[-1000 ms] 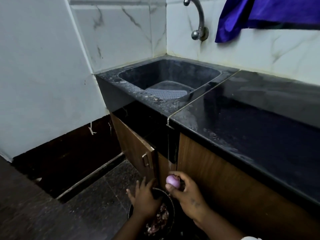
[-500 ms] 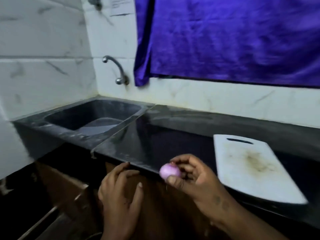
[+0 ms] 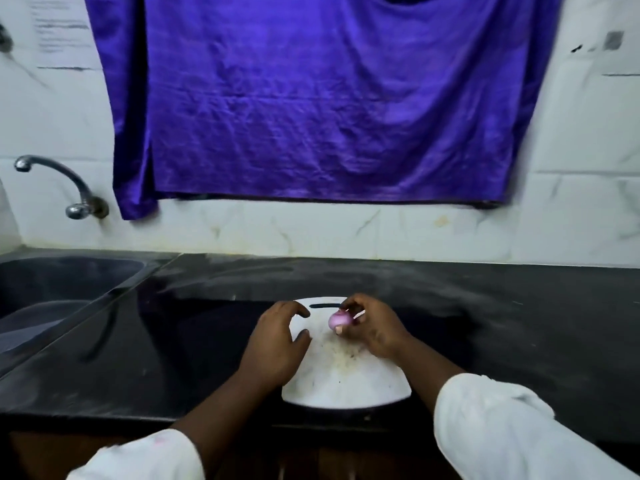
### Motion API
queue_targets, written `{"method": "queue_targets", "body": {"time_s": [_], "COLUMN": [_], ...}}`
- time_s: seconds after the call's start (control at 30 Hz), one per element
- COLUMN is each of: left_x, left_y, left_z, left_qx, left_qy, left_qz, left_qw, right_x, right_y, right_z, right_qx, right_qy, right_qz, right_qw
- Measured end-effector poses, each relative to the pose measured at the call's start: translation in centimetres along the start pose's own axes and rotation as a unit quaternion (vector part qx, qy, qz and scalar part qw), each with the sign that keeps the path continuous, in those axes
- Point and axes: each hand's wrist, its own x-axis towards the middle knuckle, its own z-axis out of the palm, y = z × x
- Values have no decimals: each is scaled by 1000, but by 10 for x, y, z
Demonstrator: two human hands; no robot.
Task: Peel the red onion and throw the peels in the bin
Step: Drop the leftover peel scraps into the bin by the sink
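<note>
Above the board [image 3: 346,379] on the counter [image 3: 166,348], the right hand [image 3: 377,329] pinches the onion [image 3: 338,320] in curled fingers while the left hand [image 3: 277,344] hangs loosely open beside it, so the slick onion could slip and roll off.

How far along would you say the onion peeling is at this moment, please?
Looks done: the red onion shows smooth, pale purple flesh with no dry skin visible. In hand: the right hand pinches it over the white cutting board, while the left hand hovers open beside it. Left: no loose peels show on the board, and the bin is out of view, so their disposal cannot be confirmed.
</note>
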Motion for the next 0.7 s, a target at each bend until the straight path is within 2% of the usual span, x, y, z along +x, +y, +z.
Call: {"method": "queue_targets", "body": {"time_s": [0.1,0.17,0.7], "left_x": [16,20,15], "left_y": [1,-2,-2], "left_z": [11,17,23], "left_qx": [-100,-139,-170], "left_qy": [1,-3,-11], "left_qz": [-91,-115,-121], "left_qw": [991,984,978], "right_x": [4,5,10], "right_y": [7,12,20], "right_z": [6,8,6], "right_qx": [-23,-29,-56], "right_qy": [-4,-3,-24], "right_qz": [-12,-25,-23], "right_qw": [1000,999,998]}}
